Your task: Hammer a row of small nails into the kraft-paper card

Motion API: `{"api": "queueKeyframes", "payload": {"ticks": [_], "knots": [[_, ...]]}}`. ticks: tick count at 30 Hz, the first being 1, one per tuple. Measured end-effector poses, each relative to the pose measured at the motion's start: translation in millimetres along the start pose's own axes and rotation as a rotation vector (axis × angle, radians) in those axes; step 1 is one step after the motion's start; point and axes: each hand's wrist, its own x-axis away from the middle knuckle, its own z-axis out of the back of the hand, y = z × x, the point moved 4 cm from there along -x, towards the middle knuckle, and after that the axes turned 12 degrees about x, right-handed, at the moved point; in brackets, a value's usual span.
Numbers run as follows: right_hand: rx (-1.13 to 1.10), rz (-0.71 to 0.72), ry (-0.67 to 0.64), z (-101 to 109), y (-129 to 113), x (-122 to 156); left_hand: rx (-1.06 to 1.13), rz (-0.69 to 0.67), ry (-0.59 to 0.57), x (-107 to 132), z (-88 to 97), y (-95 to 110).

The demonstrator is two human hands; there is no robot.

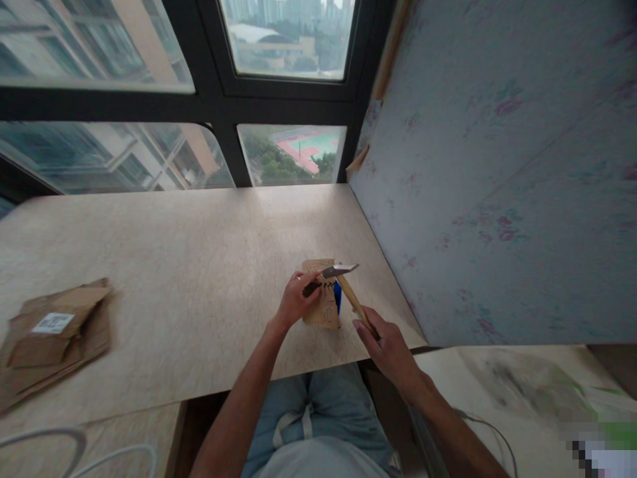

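The left hand [294, 300] steadies a small wooden board [322, 302] on the tabletop [189, 279], fingers pinching a dark piece; the right hand [385, 345] grips a hammer [348, 285].

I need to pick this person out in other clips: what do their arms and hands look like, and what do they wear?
Both forearms are bare, no sleeves showing. The left hand and right hand have no gloves. No watch or bracelet shows.
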Motion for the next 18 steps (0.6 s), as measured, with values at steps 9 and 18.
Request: {"api": "queueKeyframes", "payload": {"ticks": [9,18], "knots": [[-0.008,-0.036,-0.030,-8,9,5,0.020,-0.023,-0.028,0,1.9,6],[-0.061,-0.073,-0.039,-14,16,6,-0.027,-0.103,0.059,6,13.0,16]]}}
